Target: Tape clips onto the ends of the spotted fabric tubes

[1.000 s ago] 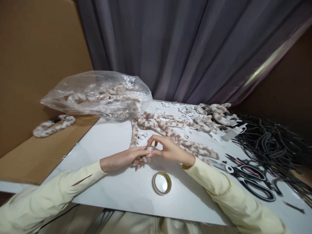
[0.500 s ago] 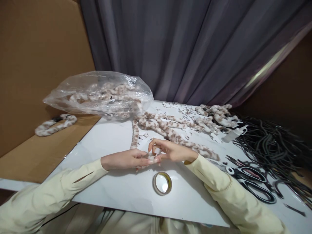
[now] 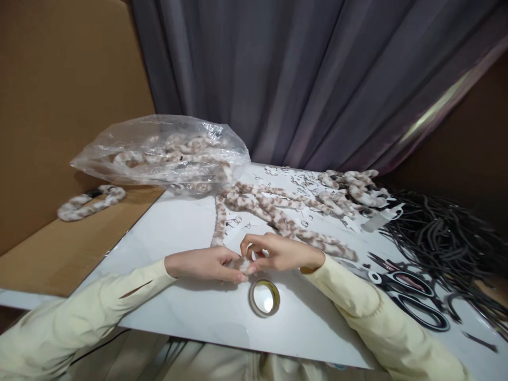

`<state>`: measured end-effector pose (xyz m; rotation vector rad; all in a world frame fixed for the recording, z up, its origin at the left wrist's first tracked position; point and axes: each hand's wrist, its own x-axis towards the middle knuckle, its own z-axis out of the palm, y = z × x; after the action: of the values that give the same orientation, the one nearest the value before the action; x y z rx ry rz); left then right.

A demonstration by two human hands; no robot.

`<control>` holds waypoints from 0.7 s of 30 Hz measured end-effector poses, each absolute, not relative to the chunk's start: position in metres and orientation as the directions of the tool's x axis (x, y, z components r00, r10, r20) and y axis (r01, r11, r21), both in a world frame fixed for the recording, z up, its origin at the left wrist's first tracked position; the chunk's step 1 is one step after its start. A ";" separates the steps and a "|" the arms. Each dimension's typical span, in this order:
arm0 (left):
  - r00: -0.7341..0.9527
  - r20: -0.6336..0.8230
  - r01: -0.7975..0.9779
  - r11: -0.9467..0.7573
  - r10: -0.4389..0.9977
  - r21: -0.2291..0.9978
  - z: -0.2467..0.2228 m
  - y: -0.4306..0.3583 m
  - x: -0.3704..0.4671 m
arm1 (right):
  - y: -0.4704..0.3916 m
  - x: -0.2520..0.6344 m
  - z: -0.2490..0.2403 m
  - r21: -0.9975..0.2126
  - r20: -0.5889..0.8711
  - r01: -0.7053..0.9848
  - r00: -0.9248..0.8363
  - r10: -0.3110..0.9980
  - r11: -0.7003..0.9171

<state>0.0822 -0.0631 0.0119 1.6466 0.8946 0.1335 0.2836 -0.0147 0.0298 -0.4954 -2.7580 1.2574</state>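
Observation:
Near the middle of the white table (image 3: 190, 312), my left hand (image 3: 210, 264) is closed around the end of a fluffy brown-and-white strip (image 3: 240, 263). My right hand (image 3: 273, 252) pinches at the same end, its thumb and fingertips close to my left thumb. Part of the fluffy end is hidden by the fingers. Just below the hands stands a roll of tape (image 3: 264, 298). Behind them lie several long fluffy strips (image 3: 254, 206).
A clear plastic bag (image 3: 159, 153) of fluffy pieces is at the back left; one fluffy loop (image 3: 91, 203) lies on cardboard. At right are scissors (image 3: 416, 296), a small bottle (image 3: 381, 218), fluffy pieces (image 3: 357, 190) and black cords (image 3: 440, 227).
Both hands have moved slightly down toward the tape roll. More of the fluffy end shows between them, and my right hand's fingers have shifted over it.

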 end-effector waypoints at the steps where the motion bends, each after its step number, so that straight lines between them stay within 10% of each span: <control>1: 0.693 -0.370 0.483 -0.018 0.618 0.875 0.012 -0.063 0.082 | -0.015 0.284 0.031 -0.722 -0.060 0.264 -0.945 0.322 0.639; 15: 0.727 -0.284 0.358 0.009 0.625 0.934 0.020 -0.060 0.080 | -0.014 0.287 0.041 -0.613 0.014 0.219 -0.957 0.288 0.759; 21: 0.700 -0.186 0.401 -0.164 0.690 0.901 0.022 -0.062 0.074 | -0.010 0.293 0.039 -0.783 -0.006 0.216 -0.940 0.340 0.584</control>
<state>0.0743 -0.0622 0.0216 1.7883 0.8652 0.3219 0.2932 -0.0099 0.0395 -0.4715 -2.6651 1.2870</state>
